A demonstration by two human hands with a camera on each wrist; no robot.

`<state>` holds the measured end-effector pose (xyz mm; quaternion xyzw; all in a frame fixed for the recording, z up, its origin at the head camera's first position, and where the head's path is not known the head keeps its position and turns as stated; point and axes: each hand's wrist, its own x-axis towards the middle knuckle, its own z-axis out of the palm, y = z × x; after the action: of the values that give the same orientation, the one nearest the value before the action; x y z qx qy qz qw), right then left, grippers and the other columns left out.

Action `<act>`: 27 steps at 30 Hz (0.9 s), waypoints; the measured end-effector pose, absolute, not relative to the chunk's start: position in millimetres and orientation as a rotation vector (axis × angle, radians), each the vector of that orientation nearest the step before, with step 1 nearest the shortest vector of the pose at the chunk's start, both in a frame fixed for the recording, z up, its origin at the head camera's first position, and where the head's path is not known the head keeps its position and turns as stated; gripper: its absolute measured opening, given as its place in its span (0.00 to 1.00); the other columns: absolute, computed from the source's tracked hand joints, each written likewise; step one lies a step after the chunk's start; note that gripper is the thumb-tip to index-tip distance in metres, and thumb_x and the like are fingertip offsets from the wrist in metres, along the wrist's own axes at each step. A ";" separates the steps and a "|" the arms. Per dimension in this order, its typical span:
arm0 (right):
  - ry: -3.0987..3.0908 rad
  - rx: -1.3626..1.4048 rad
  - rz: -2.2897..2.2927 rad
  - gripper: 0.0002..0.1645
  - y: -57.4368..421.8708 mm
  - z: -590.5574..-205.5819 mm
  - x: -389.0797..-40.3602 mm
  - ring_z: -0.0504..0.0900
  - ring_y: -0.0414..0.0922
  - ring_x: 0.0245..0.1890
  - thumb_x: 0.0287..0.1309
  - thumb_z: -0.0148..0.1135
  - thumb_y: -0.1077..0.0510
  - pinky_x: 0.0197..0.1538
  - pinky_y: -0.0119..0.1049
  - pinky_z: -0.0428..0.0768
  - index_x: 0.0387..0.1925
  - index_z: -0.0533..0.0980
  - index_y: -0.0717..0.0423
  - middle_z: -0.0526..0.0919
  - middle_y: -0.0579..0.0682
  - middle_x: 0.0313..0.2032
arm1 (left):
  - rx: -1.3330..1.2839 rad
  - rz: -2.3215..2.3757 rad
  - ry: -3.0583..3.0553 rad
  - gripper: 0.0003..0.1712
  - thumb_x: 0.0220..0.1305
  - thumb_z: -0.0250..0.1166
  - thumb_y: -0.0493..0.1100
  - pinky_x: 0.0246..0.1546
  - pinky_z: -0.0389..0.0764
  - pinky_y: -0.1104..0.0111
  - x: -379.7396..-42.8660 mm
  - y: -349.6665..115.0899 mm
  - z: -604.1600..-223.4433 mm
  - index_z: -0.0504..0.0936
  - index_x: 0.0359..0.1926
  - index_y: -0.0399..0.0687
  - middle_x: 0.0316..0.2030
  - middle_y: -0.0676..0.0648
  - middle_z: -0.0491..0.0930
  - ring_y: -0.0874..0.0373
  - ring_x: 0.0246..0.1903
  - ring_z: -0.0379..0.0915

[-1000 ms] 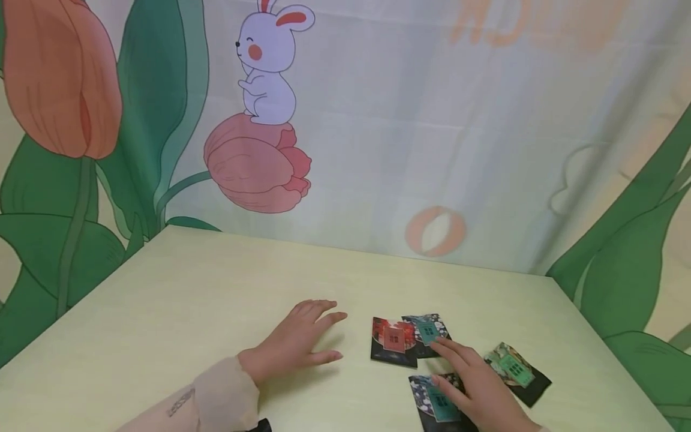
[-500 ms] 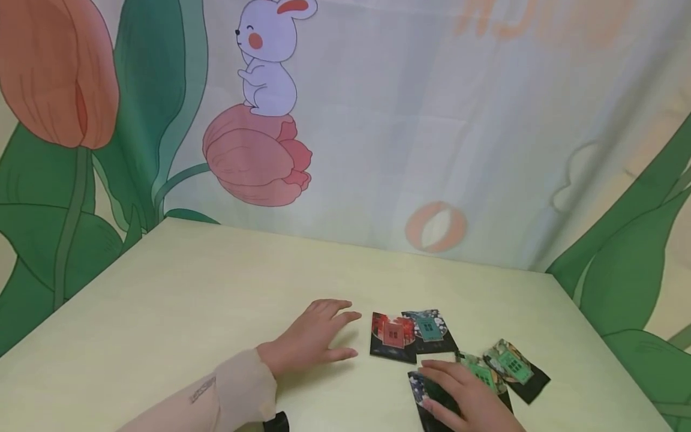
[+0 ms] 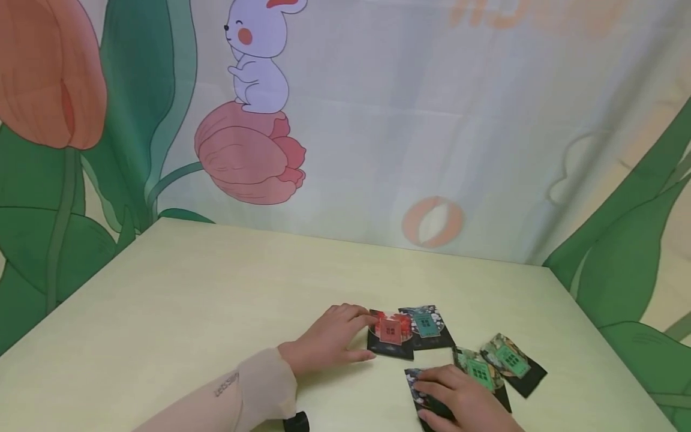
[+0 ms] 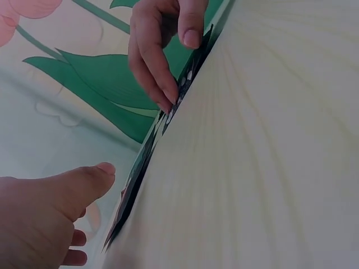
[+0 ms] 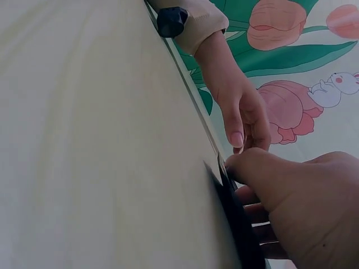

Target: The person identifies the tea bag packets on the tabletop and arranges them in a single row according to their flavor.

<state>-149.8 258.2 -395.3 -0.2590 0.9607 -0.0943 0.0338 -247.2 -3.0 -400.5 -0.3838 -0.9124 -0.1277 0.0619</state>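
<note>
My left hand (image 3: 336, 337) reaches to the left edge of a red-and-black sachet (image 3: 390, 333), its fingertips overlapping that edge. The thumb is spread apart from the fingers. A black sachet with a teal label (image 3: 426, 324) lies just right of the red one. My right hand (image 3: 466, 396) rests over a dark sachet with a flower print (image 3: 412, 379) near the front, hiding most of it. Two sachets with green labels lie to its right: a nearer one (image 3: 480, 373), partly behind the hand, and a farther one (image 3: 513, 362).
The pale yellow table (image 3: 216, 288) backs onto a printed curtain (image 3: 351, 150) with a rabbit and tulips. A black object (image 3: 296, 422) sits at the left sleeve cuff (image 3: 267, 384).
My left hand has moved right, up to the red sachet. The nearer green-label sachet has come into view beside my right hand, which has shifted slightly over the front sachet.
</note>
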 end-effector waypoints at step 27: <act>3.126 -0.940 -0.346 0.20 262.5 -405.7 -144.3 0.75 0.35 0.48 0.64 0.55 0.38 0.49 0.36 0.81 0.48 0.82 0.42 0.78 0.34 0.49 | -1.223 -0.298 -2.814 0.32 0.64 0.58 0.63 0.70 0.62 0.56 -255.0 18.2 -412.5 0.72 0.64 0.55 0.64 0.52 0.72 0.55 0.65 0.65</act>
<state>-144.3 262.5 -405.7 -0.2857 0.9499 -0.1051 -0.0706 -255.0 18.2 -412.5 -0.3967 -0.9124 -0.0967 0.0292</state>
